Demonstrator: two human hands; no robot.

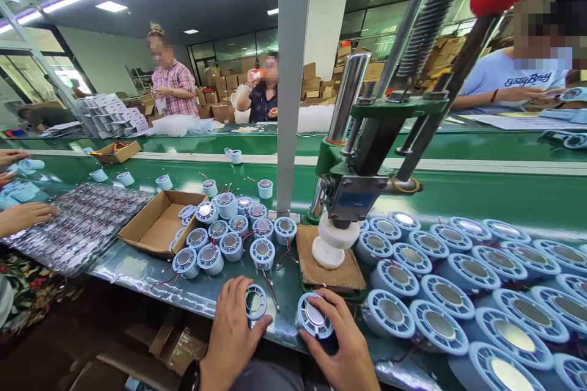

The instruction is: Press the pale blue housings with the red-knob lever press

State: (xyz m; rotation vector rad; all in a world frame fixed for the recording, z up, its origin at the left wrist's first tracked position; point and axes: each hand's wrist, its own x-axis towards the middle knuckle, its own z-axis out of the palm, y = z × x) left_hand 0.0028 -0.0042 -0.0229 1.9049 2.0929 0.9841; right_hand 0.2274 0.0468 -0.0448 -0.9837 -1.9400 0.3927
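My left hand (pixel 236 330) has its thumb and fingers around a light blue plastic ring (pixel 248 301) with a dark centre, near the bench's front edge. To its right, my right hand (pixel 342 336) grips a round light blue housing (pixel 314 316) with a silver disc on top, fingers on its far side and thumb on its near side. Just beyond stands a hand press (pixel 358 195) with a white round pressing head (pixel 338 232) above a white cup-shaped base (pixel 327 255) on a brown board (pixel 353 269). Thin red and black wires lie between my hands.
Several blue housings (pixel 224 244) with wires stand behind my left hand, and many more (pixel 443 296) fill the right side. A cardboard box (pixel 151 220) holds blue rings. A co-worker's hand (pixel 30 218) rests at far left. A grey post (pixel 293 85) rises behind.
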